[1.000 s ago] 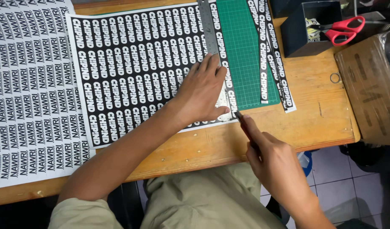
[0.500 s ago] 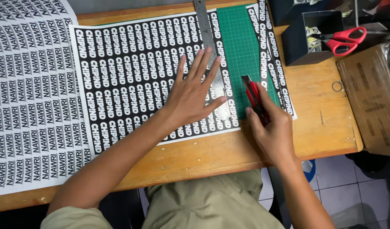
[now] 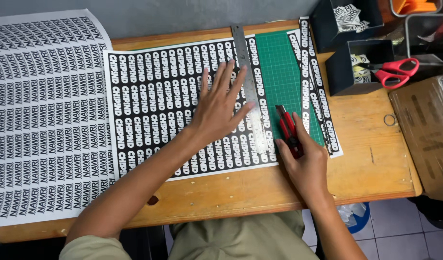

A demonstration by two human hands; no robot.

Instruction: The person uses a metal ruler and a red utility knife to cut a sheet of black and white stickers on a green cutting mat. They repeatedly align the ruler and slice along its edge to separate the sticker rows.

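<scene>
Right hand [image 3: 306,161] grips red cutter [image 3: 288,129] beside ruler [image 3: 249,86].

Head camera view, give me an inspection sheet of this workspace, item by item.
Surface: wooden table, with a green cutting mat on it.
Job's things: black printed sheet lies partly over the mat; steel ruler lies along its right edge; red utility knife beside the ruler.
Clutter: white printed sheet at left; cut strips on the mat's right edge; red scissors on a black box; small ring; cardboard at right.
Hands: left hand flat on sheet and ruler, fingers spread; right hand grips the knife.
Cables: nothing seen.
Surroundings: grey wall, tiled floor.
</scene>
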